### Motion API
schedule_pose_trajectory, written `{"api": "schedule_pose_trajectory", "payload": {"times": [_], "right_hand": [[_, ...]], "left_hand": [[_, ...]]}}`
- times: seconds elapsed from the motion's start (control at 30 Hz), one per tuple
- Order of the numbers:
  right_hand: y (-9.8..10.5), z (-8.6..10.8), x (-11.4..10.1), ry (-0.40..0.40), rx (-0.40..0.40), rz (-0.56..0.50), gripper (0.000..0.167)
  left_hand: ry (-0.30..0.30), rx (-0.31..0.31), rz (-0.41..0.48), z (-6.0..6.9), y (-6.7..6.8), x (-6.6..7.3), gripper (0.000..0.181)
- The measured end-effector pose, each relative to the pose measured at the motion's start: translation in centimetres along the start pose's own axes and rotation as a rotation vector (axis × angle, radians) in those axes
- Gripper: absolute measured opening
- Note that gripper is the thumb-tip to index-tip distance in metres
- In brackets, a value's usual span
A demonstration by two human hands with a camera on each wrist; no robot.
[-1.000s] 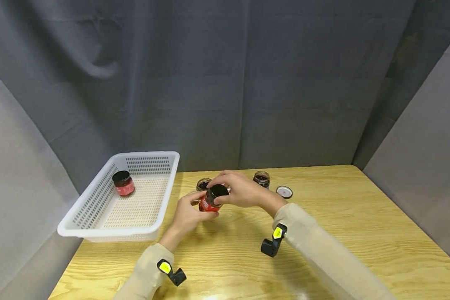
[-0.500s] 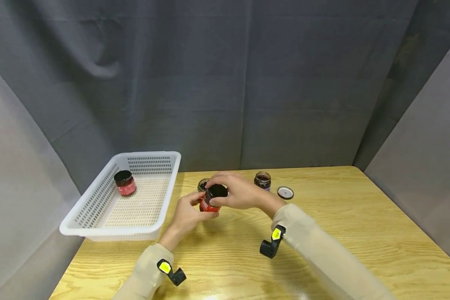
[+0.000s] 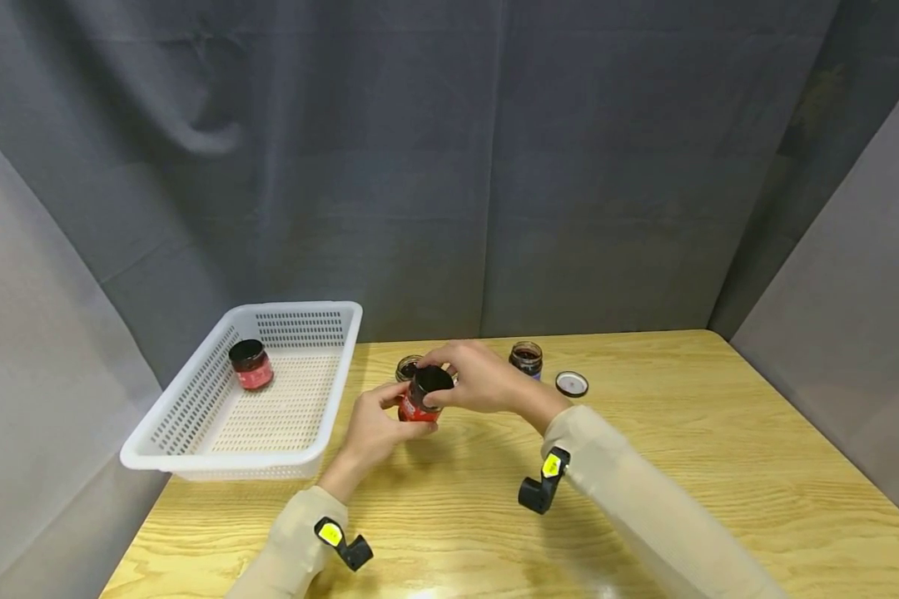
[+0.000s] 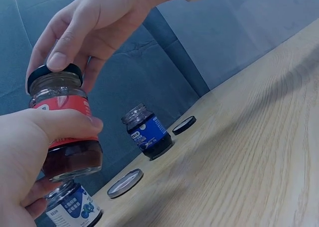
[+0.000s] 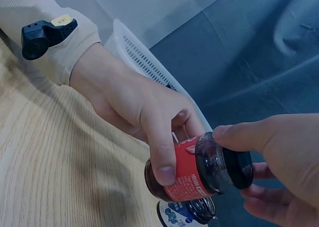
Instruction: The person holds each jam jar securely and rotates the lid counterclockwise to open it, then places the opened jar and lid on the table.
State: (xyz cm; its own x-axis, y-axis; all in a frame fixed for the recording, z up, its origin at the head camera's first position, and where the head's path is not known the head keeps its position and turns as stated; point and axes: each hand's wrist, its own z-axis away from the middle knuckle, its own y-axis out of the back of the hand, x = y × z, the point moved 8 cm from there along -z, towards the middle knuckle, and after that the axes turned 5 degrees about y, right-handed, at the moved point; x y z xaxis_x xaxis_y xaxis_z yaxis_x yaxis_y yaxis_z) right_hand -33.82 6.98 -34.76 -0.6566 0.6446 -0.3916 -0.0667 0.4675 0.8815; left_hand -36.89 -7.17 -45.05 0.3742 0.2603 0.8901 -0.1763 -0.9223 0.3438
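Not much changed in the last second. Your hands stayed in nearly the same spot, and the red jar (image 3: 418,411) and its black lid (image 3: 434,379) slid only a tiny bit left in the head view. Your left hand (image 3: 376,428) gripped the jar's side, and your right hand (image 3: 481,376) pinched the lid with thumb and fingers. The jar was tipped and up off the counter (image 3: 719,449), to the right of the white basket (image 3: 217,462). The lid sat on its neck; I could not tell if it was loose or tight. So I'd guess your work on that lid was not done.

Far and to the right, a blue-label jar (image 3: 526,359) stood open, with a flat lid (image 3: 572,383) just to its right. A second open jar (image 3: 408,366) stood just past your hands, with another lid (image 4: 125,183) near it. A closed jar (image 3: 251,368) sat in the basket, just as before.
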Motion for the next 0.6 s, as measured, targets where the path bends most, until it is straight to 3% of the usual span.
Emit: {"api": "schedule_pose_trajectory", "payload": {"times": [0.27,0.6], "right_hand": [[-0.1,-0.1,-0.1,0.053,-0.043,0.021,0.048],[0.1,0.1,-1.2,0.185,-0.098,0.042,0.052]], "left_hand": [[-0.007,-0.017,-0.006,0.0,-0.1,0.0,0.059],[-0.001,-0.037,-0.028,0.0,-0.4,0.0,0.065]]}}
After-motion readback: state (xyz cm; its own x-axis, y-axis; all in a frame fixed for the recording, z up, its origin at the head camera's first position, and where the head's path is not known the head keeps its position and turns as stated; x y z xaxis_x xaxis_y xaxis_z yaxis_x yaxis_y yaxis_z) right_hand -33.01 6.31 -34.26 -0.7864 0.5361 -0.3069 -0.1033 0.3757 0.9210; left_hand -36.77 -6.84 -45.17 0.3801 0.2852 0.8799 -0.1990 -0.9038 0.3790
